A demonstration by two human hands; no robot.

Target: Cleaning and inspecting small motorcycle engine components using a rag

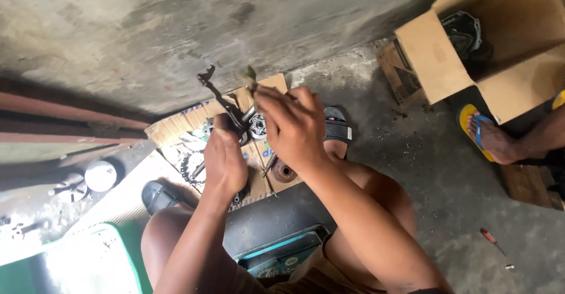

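My left hand grips a dark metal lever-like part that points up and away, ending in a hooked tip. My right hand is closed around a small greenish-brown brush or rag-tipped tool held against the part's upper end. Both hands hover above a flattened piece of cardboard on the concrete floor. On it lie a round bearing, a rusty round cup-shaped piece and a chain with a sprocket.
An open cardboard box with a dark engine part inside stands at the upper right. Another person's foot in a yellow sandal rests beside it. A red-handled screwdriver lies on the floor. My black sandals flank the cardboard; a round metal cap lies left.
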